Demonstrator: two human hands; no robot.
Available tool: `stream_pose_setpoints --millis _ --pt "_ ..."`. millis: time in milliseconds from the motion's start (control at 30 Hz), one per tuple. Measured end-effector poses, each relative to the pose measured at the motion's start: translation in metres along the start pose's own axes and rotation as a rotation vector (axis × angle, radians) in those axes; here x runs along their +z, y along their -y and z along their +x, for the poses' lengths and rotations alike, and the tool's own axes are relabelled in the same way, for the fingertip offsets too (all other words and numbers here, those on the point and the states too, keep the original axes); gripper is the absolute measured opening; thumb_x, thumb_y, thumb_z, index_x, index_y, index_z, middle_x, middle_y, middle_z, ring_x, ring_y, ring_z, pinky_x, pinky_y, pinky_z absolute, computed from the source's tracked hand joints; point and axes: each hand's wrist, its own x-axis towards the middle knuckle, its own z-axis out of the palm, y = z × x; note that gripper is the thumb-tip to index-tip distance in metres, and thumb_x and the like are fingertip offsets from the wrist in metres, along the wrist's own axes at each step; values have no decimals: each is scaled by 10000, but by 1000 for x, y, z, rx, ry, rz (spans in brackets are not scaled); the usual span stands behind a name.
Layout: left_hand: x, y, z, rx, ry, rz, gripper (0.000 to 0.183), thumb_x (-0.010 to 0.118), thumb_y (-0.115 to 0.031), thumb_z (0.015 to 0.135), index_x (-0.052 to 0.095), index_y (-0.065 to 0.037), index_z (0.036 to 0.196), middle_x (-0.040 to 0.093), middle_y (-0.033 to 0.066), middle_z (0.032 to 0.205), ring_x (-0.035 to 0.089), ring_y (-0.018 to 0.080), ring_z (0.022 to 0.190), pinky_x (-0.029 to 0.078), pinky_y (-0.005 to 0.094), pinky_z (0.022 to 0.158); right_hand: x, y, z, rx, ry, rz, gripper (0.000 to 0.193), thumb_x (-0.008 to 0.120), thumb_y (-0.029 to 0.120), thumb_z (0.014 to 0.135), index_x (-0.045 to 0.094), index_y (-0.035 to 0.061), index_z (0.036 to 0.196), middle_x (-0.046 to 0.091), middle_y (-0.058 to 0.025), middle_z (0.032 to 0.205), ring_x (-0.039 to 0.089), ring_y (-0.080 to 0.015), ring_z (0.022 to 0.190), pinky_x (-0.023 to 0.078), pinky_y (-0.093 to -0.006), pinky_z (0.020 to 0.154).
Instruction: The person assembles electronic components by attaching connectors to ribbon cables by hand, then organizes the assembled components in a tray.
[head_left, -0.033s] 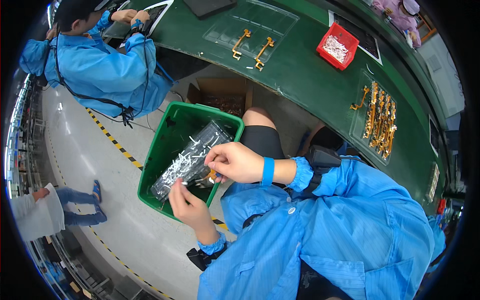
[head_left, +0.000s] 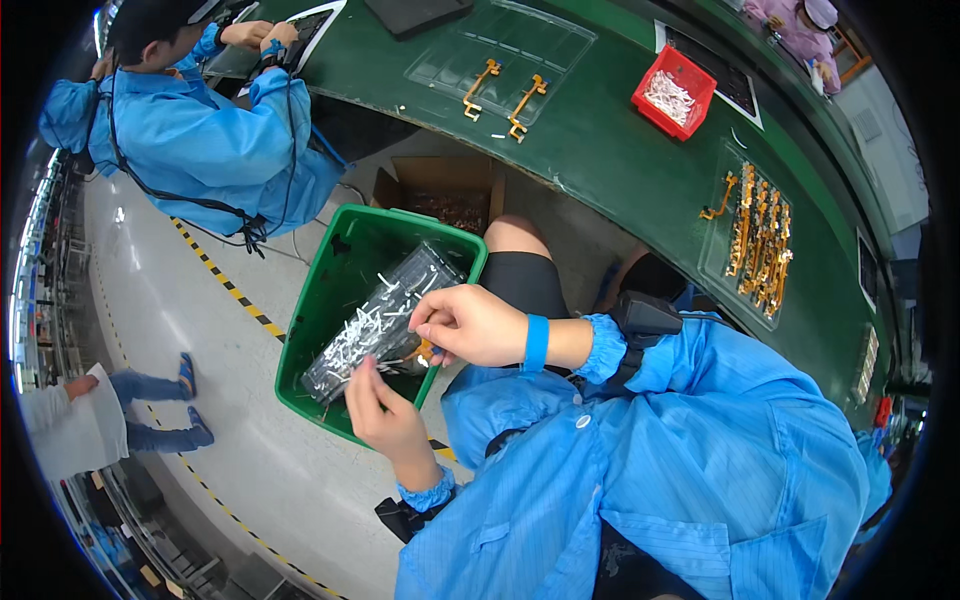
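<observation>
Bystander, partly in view, standing on the floor at far left: pale top, jeans, sandals. Co-worker, blue smock, both hands at the table farther up. Green bin, open-topped, set below the table edge. Dark tray, lying aslant in the bin, strewn with loose white strips. Left hand, over the bin's near rim: fingers half curled, thumb and forefinger tips close together; whether anything is pinched there cannot be told. Orange flexible part, one, over the bin, mostly hidden under the fingers. Right hand, blue band at the wrist: fingers curled nearly closed, apparently gripping the orange part. Clear tray, on the table, two similar orange pieces at its near side. Red box, on the table, containing white strips. Second clear tray, far right, orange pieces in a dense row.

Step in hand, as judged: close fingertip work on the single part above the bin. Next move, as judged: calls for a steady right grip and a fine, light left pinch.
</observation>
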Motion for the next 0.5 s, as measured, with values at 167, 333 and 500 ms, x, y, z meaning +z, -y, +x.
stream_pose_setpoints --millis 167,333,500 --pt "16 27 -2 -118 -14 49 247 535 -2 922 617 74 1143 641 227 1116 633 371 1009 502 414 864 -4 -4 1 24 -4 60 156 507 70 975 585 -44 1048 668 -73 816 662 -95 694 560 -235 612" --pt "9 2 -10 8 75 -68 301 628 -1 851 598 46 1146 629 204 1113 615 363 1011 497 415 863 -8 -12 2 11 -30 65 148 507 65 974 584 -40 1046 671 -73 815 657 -91 683 551 -230 601" --pt "12 -18 -9 214 166 -190 210 753 6 750 650 -5 933 639 116 916 613 291 820 481 372 728 -8 -4 -4 16 -52 25 142 541 83 961 598 -37 1014 678 -75 805 657 -87 674 546 -232 584"
